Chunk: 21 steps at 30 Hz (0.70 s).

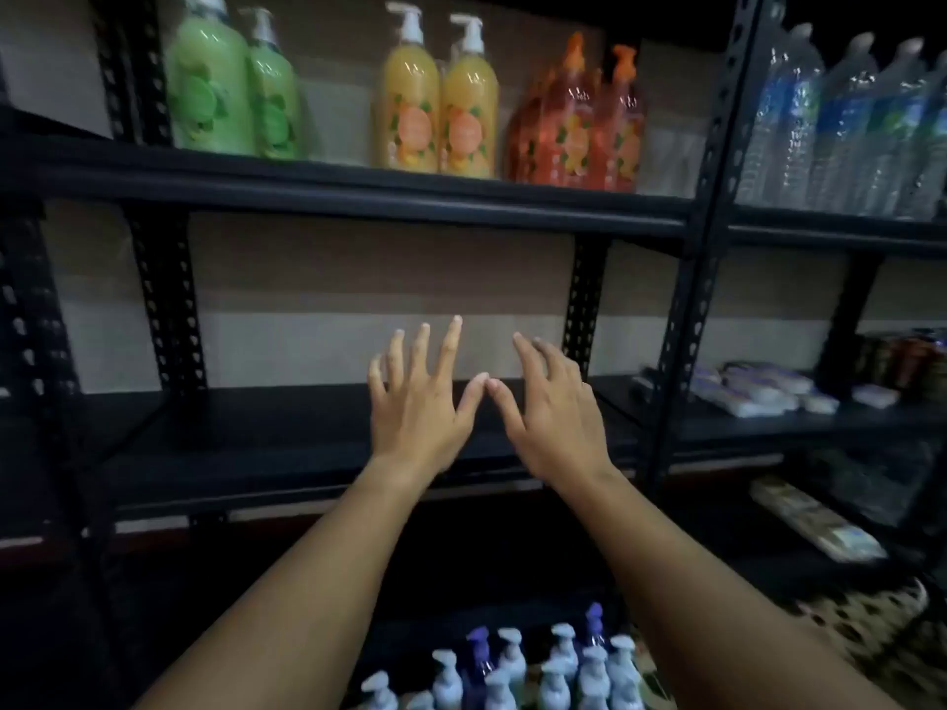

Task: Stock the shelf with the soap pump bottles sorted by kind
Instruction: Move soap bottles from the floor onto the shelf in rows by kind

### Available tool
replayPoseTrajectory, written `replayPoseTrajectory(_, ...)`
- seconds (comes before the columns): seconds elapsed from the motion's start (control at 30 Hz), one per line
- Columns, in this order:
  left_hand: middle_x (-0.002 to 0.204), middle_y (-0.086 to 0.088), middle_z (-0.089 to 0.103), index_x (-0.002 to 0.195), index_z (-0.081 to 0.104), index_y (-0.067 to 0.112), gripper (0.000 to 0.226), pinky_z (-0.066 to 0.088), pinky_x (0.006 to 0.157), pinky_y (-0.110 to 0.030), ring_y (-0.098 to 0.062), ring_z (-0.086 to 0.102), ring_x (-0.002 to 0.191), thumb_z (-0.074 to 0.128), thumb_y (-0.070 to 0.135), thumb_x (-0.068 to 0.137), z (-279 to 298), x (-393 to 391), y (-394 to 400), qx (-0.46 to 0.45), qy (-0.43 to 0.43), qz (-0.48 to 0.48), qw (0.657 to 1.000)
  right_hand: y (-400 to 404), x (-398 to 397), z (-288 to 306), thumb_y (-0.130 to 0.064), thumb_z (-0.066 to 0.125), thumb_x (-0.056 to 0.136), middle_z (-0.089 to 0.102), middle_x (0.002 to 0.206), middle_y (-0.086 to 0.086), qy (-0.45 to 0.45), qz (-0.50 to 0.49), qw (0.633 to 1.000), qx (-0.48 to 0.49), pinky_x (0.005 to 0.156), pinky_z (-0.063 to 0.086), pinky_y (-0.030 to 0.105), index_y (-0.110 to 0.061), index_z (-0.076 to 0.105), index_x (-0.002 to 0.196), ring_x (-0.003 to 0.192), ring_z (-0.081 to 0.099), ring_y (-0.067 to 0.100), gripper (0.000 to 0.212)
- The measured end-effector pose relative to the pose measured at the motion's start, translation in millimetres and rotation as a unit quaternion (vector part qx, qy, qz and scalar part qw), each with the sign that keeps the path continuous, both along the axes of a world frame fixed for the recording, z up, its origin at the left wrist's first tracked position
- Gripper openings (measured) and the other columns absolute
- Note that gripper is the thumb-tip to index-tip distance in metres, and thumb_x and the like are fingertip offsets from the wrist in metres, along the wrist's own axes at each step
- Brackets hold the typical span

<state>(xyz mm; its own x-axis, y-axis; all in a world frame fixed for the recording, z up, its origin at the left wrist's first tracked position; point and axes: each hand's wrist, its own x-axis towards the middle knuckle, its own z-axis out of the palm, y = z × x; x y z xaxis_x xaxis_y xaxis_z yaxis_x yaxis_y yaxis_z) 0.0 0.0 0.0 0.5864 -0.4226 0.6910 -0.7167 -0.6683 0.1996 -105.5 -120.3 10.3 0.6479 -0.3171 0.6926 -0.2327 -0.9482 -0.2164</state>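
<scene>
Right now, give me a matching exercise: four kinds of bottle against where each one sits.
Things:
1. green soap bottles
2. yellow soap bottles
3. pale blue pump bottles
4. water bottles

Places:
A. right-hand rack, top shelf
B. top shelf, far left
C. below the hands, at the bottom edge of the view
D. top shelf, middle

Pairs: 1-B, 2-D, 3-C, 4-A

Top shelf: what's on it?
On the top shelf: green bottles, yellow bottles and orange bottles, grouped by colour. Front bottles hide how many stand behind.
</scene>
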Motion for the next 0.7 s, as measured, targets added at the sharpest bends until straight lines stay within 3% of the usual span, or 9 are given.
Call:
replayPoseTrajectory(0.1, 0.169, -0.008, 0.026, 0.165, 0.004, 0.033, 0.075, 0.013, 0.124, -0.055, -0.034, 0.012, 0.157, 0.015, 0.069, 0.099, -34.4, 3.0, -23.5, 0.046, 0.040, -0.020, 0.998, -21.4, -4.6, -37.2, -0.056, 0.042, 0.104, 0.048, 0.149, 0.006, 0.041, -0.035, 0.998, 0.025, 0.099, 0.050, 0.045, -0.020, 0.038, 0.155, 0.133, 0.049, 0.027, 0.063)
replayPoseTrajectory(0.23, 0.164, -0.005, 0.035, 0.165, 0.007, 0.032, 0.073, 0.014, 0.123, -0.051, -0.032, 0.017, 0.155, 0.023, 0.066, 0.102, -97.7, 7.5, -60.9, 0.115, 0.095, -0.080, 0.986, -61.5, -14.5, -100.5, -0.050, 0.049, 0.103, 0.053, 0.143, 0.006, 0.140, -0.084, 0.983, 0.086, 0.098, 0.050, 0.046, -0.020, 0.040, 0.153, 0.130, 0.051, 0.029, 0.059)
replayPoseTrajectory(0.47, 0.163, -0.003, 0.034, 0.165, 0.004, 0.032, 0.076, 0.014, 0.124, -0.048, -0.030, 0.016, 0.154, 0.041, 0.058, 0.104, -207.3, 18.8, -119.5, 0.263, 0.211, -0.161, 0.928, -143.9, -26.6, -191.2, -0.041, 0.058, 0.100, 0.063, 0.129, 0.007, 0.234, -0.167, 0.930, 0.228, 0.087, 0.054, 0.042, -0.018, 0.052, 0.141, 0.120, 0.060, 0.030, 0.047)
replayPoseTrajectory(0.63, 0.163, 0.001, 0.033, 0.164, 0.015, 0.029, 0.072, 0.015, 0.122, -0.046, -0.028, 0.016, 0.154, 0.047, 0.053, 0.103, -274.7, 28.6, -161.5, 0.326, 0.269, -0.181, 0.888, -203.0, -21.2, -249.1, -0.027, 0.062, 0.097, 0.067, 0.107, 0.014, 0.287, -0.194, 0.889, 0.298, 0.071, 0.043, 0.034, -0.012, 0.056, 0.102, 0.102, 0.064, 0.035, 0.017)
replayPoseTrajectory(0.7, 0.161, 0.003, 0.035, 0.162, 0.020, 0.029, 0.068, 0.015, 0.122, -0.044, -0.027, 0.018, 0.153, 0.047, 0.051, 0.104, -295.1, 31.9, -176.0, 0.339, 0.279, -0.186, 0.879, -219.3, -17.5, -272.1, -0.024, 0.059, 0.095, 0.068, 0.103, 0.014, 0.297, -0.201, 0.878, 0.318, 0.071, 0.047, 0.037, -0.013, 0.053, 0.096, 0.099, 0.064, 0.035, 0.012)
